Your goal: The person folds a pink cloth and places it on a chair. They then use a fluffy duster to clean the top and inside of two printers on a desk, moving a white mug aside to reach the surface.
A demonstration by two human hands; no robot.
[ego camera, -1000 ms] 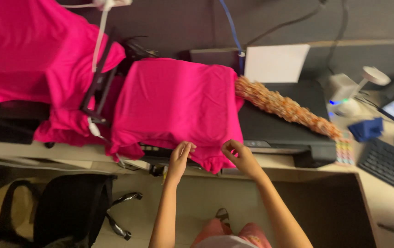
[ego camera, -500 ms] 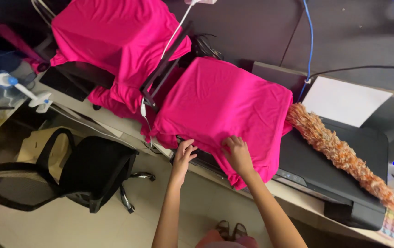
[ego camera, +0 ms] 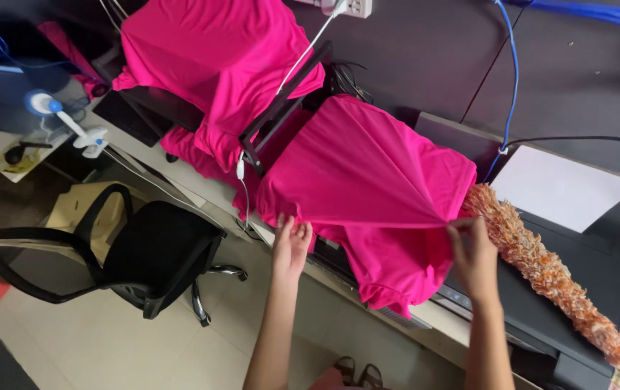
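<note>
A bright pink shirt [ego camera: 368, 173] lies spread over a flat black machine on the desk, its hem hanging off the front edge. My right hand [ego camera: 472, 253] pinches the shirt's right side and pulls it taut toward the right, making a long fold line. My left hand [ego camera: 292, 242] is at the shirt's lower left corner, fingers spread, touching or just off the fabric. A second pink shirt [ego camera: 216, 58] drapes over another machine at the upper left.
A black printer [ego camera: 577, 289] with an orange feather duster [ego camera: 548, 271] on it sits at the right, with a white sheet [ego camera: 563, 189] behind. A black office chair [ego camera: 136, 256] stands at the lower left. A small white fan [ego camera: 64, 123] and cables are at the left.
My right hand has moved from the shirt's front hem to its right side and now pulls the fabric taut. My left hand has opened. The view shifted slightly.
</note>
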